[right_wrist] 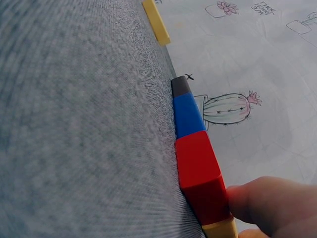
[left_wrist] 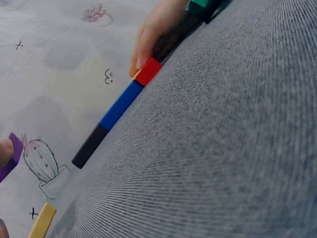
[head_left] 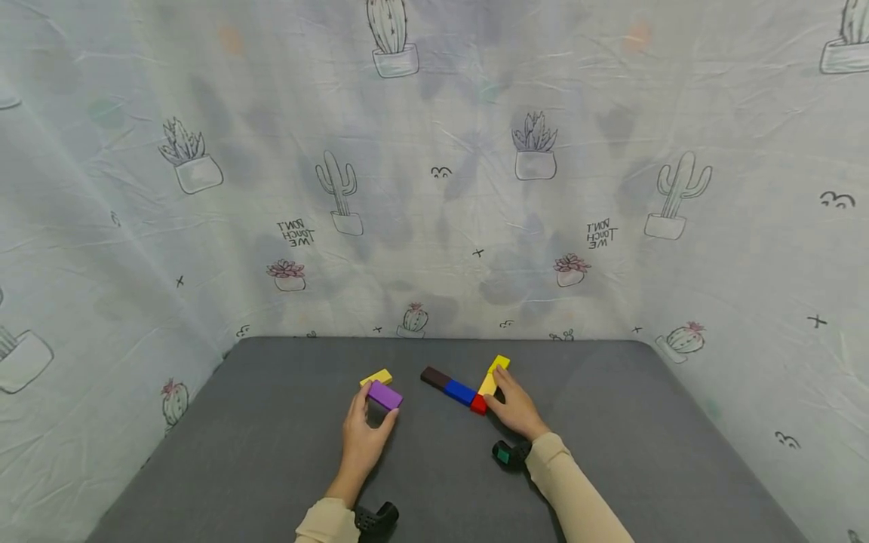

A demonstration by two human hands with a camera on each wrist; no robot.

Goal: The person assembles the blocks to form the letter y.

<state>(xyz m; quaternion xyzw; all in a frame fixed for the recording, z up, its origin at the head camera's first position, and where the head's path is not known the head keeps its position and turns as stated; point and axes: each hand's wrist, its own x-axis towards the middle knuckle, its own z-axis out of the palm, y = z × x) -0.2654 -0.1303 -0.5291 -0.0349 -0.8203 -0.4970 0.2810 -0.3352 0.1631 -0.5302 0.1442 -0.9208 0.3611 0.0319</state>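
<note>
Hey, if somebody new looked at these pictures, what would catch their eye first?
Probably the line of a dark block, a blue block and a red block on the gray table, with yellow pieces angling off under the right hand. Next, the purple block in the left hand, near a separate yellow block. Behind everything, pale cloth printed with potted cacti fills much of the head view.

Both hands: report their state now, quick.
Left hand: closed, holding the purple block.
Right hand: touching the red block; whether it grips anything cannot be told.
</note>
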